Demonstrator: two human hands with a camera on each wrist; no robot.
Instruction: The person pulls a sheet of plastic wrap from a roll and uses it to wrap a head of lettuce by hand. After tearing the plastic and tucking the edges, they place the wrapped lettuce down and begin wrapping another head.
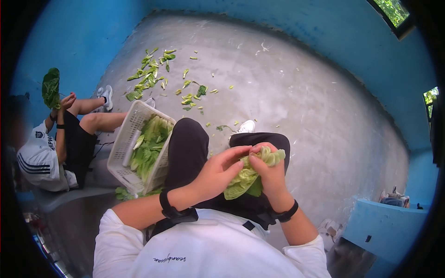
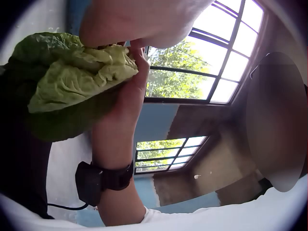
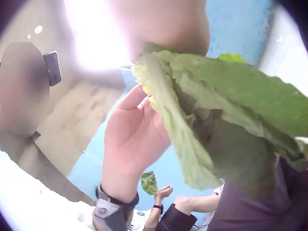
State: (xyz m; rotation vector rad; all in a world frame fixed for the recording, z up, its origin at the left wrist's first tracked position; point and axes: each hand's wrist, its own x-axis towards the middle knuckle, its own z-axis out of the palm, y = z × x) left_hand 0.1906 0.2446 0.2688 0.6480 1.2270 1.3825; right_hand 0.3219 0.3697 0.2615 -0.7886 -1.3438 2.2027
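Observation:
A head of leafy lettuce (image 1: 242, 181) is held between both hands over the person's lap, its pale folded end up by the fingers. My right hand (image 1: 271, 180) grips that end, the thumb bent against it. From the other side my left hand (image 1: 217, 172) pinches the leaves, thumb and fingers at their upper edge. The left wrist view shows the wrinkled pale leaves of the lettuce (image 2: 79, 84) over darker ones. Broad green leaves of the lettuce (image 3: 192, 149) hang in the right wrist view, hiding some left fingertips.
A white slatted crate (image 1: 121, 153) of lettuce stands by the left knee. Loose leaves (image 1: 148, 76) litter the grey floor (image 1: 278, 83) ahead. At left, another seated person (image 1: 48, 153) holds up a green leafy head (image 1: 51, 88). A blue ledge (image 1: 387, 227) is at right.

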